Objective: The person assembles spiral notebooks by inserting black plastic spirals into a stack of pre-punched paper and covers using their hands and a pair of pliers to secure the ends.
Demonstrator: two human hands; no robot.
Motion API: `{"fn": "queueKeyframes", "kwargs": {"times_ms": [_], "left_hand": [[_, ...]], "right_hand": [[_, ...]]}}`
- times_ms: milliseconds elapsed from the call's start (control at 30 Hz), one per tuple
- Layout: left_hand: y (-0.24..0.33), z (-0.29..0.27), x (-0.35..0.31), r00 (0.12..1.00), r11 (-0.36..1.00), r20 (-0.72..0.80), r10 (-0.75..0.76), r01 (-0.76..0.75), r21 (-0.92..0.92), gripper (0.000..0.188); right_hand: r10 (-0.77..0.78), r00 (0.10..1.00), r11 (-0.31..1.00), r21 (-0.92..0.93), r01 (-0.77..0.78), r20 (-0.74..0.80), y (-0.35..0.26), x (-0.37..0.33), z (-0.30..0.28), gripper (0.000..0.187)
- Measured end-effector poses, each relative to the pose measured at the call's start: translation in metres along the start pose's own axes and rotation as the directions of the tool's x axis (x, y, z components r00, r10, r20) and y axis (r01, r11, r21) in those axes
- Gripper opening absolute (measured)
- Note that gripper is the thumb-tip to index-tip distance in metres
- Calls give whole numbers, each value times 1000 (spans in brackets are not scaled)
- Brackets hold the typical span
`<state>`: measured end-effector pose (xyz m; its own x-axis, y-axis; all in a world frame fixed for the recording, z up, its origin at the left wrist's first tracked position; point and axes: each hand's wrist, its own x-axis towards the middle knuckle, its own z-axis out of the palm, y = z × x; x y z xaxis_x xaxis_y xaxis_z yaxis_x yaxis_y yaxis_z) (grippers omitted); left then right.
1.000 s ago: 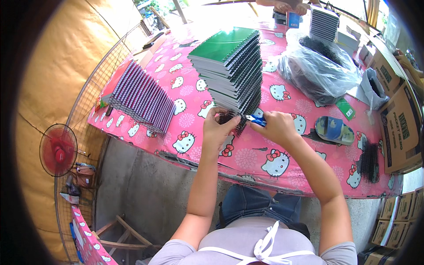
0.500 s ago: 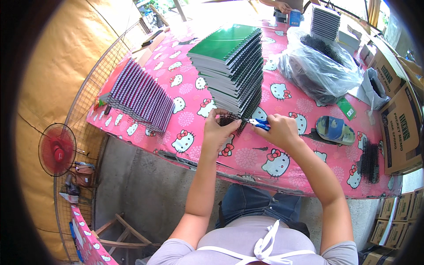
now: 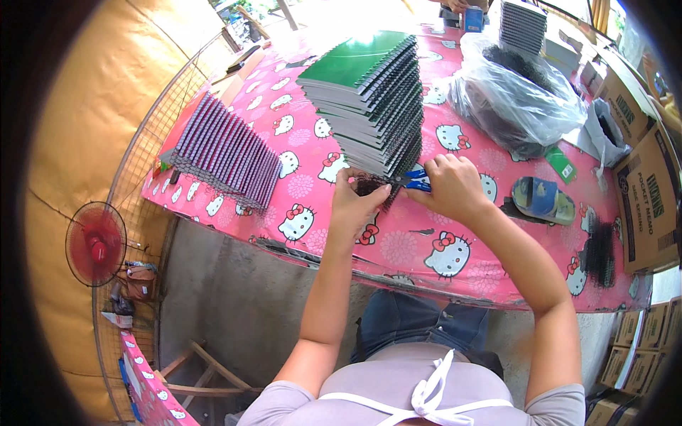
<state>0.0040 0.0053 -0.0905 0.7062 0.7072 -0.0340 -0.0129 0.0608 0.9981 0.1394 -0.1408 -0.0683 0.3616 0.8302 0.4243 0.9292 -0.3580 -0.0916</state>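
Little has changed since the earlier frames: both hands stay at the foot of the notebook stack (image 3: 369, 99) in the frame's centre. The left hand (image 3: 353, 204) pinches a dark spiral-bound notebook (image 3: 369, 186) against the pink tablecloth (image 3: 398, 245). The right hand (image 3: 455, 188) is closed around blue-handled pliers (image 3: 414, 180), tips at the black wire binding.

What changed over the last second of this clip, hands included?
Very little. The right hand with the blue-handled pliers edged slightly closer to the left hand, which keeps pinching the dark wire coil at the foot of the green notebook stack. The purple stack, plastic bag and sandal stayed put.
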Motion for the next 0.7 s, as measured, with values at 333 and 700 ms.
{"fn": "queueKeyframes", "kwargs": {"times_ms": [333,700], "left_hand": [[4,-11,0,991,991,-24,-134,134,0,56],[-10,-14,3,995,995,-17,-96,96,-9,50]], "right_hand": [[55,995,998,-33,-52,85,16,-10,0,55],[131,936,989,20,-146,327,0,-3,-6,53]]}}
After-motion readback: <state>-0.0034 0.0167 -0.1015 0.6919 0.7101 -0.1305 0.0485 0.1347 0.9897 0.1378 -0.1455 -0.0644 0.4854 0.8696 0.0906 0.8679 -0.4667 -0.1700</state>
